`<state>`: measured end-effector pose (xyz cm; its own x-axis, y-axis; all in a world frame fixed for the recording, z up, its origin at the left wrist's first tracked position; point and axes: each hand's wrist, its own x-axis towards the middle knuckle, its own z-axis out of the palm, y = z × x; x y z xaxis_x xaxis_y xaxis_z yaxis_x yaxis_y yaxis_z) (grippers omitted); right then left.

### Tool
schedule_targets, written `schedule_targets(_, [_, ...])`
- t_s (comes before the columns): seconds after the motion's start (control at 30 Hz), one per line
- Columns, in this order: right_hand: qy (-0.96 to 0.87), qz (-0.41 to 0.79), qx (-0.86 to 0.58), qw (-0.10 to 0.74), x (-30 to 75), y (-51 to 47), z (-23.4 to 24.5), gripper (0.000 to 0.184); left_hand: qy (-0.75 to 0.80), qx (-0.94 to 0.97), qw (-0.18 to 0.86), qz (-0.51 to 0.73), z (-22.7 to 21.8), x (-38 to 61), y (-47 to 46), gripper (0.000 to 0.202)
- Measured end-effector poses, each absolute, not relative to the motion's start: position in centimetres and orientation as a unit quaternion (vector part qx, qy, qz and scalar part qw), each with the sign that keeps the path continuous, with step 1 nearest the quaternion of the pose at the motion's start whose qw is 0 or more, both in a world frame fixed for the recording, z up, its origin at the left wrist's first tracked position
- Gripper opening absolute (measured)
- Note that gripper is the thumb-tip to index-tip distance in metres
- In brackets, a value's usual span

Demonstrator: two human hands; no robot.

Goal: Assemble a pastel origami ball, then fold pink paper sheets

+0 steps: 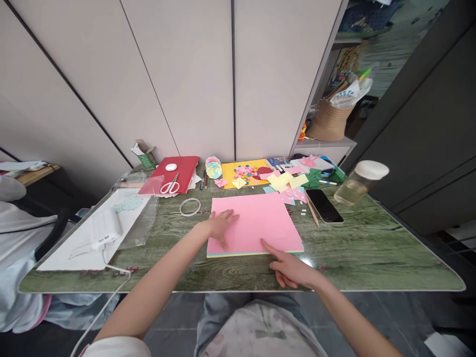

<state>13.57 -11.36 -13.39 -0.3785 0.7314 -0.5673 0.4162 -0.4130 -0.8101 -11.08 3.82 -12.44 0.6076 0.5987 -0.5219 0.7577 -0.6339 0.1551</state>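
Note:
A stack of coloured paper (pixel 256 218) lies on the table, pink on top, with blue and yellow edges showing along its near side. My left hand (pixel 222 227) rests on the left part of the pink sheet, fingers spread, nothing in it. At the near edge, toward the right, my right hand (pixel 288 267) touches the paper with its outstretched index finger. Its other fingers are loosely curled, and I see nothing held. Just right of the stack are a wooden pencil (pixel 312 210) and a black phone (pixel 324 206).
Behind the stack lie paper scraps (pixel 284 182) and a yellow sheet (pixel 227 174). Scissors (pixel 170 185) rest on a red folder (pixel 182 171). A lidded bottle (pixel 359 186) stands at right. A white power bank (pixel 106 227) with a cable sits at left. Someone's clothing shows far left.

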Motion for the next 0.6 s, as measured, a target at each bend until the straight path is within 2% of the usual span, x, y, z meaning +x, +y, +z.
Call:
schedule_targets(0.17, [-0.499,0.627,-0.577,0.156,17.8,-12.0,-13.0,0.069,0.389,0.874,0.183,-0.224,-12.0,-10.8,3.6,0.131])
schedule_targets(0.43, [-0.503,0.615,-0.584,0.168,19.2,-12.7,-13.2,0.070,0.403,0.882,0.146,-0.194,-10.7,-10.6,2.2,0.121])
schedule_targets(0.53, [-0.517,0.596,-0.591,0.170,18.6,-12.8,-13.5,0.070,0.404,0.904,0.083,-0.113,-10.3,-9.8,-0.6,0.102])
schedule_targets(0.6, [-0.526,0.583,-0.595,0.172,18.3,-12.8,-13.7,0.071,0.389,0.916,0.067,-0.076,-10.4,-8.6,-3.0,0.075])
